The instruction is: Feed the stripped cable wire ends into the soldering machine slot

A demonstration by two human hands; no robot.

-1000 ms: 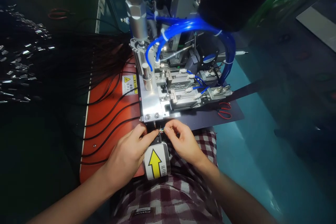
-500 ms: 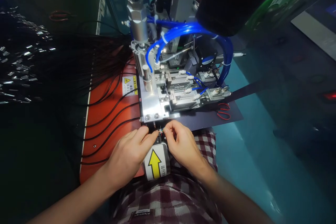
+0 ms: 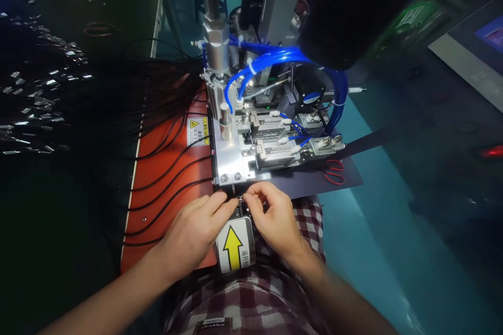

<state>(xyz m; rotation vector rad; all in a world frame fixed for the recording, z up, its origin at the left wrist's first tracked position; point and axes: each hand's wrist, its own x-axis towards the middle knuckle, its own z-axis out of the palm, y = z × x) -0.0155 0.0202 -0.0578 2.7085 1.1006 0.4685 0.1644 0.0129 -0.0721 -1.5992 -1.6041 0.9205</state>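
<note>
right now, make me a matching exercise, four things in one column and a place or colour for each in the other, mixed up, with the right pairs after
1. tiny part
2. tube bundle
3. printed arrow
4. loop-handled tool

A. yellow, on a white label
B. on the dark sheet, red handles
C. at the fingertips of the left hand and right hand
D. blue, arching over the machine

Right pairs: 1-C, 2-D, 3-A, 4-B
</note>
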